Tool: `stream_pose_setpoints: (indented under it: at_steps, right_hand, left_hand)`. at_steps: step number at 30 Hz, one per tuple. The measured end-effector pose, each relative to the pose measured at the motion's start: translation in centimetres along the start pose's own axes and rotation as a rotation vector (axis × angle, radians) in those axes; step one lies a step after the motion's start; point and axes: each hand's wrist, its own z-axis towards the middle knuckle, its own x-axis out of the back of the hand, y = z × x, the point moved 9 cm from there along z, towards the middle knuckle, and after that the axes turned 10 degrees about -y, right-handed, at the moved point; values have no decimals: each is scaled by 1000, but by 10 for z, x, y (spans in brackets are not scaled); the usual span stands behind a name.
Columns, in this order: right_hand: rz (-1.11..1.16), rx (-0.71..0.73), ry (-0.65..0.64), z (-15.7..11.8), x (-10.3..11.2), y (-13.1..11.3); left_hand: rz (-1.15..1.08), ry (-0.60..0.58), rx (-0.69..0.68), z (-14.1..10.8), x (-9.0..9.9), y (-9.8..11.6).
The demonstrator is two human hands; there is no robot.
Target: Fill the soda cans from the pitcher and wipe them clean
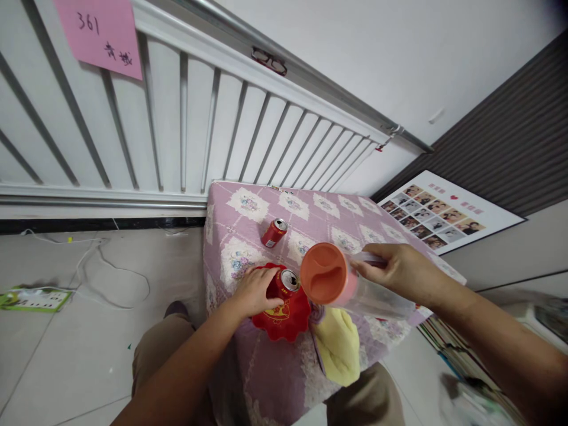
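Observation:
My left hand (258, 291) is wrapped round a red can (280, 283) with an open top, over a red scalloped plate (288, 322). In my right hand (397, 269) is the handle of a clear plastic pitcher (377, 299) with an orange lid (323, 275). The pitcher is tilted, its lid end close to the can's top. A second red can (274, 232) stands upright behind the plate. Beside the plate, under the pitcher, lies a yellow cloth (339, 346).
A purple floral cloth (306, 207) covers the table. Behind it runs a white radiator (239, 130) with glasses (269, 61) on top and a pink note (104, 35). A photo board (444, 210) leans at the right. White cables (100, 266) lie on the floor.

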Motion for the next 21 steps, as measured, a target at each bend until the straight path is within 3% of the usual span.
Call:
stream_pose_setpoints:
  at_steps: [14, 21]
  right_hand:
    - [33, 22, 15, 0, -2, 0]
    - [108, 47, 4, 0, -11, 11]
  left_hand:
    - [-12, -6, -2, 0, 0, 1]
    - [-26, -11, -1, 0, -1, 0]
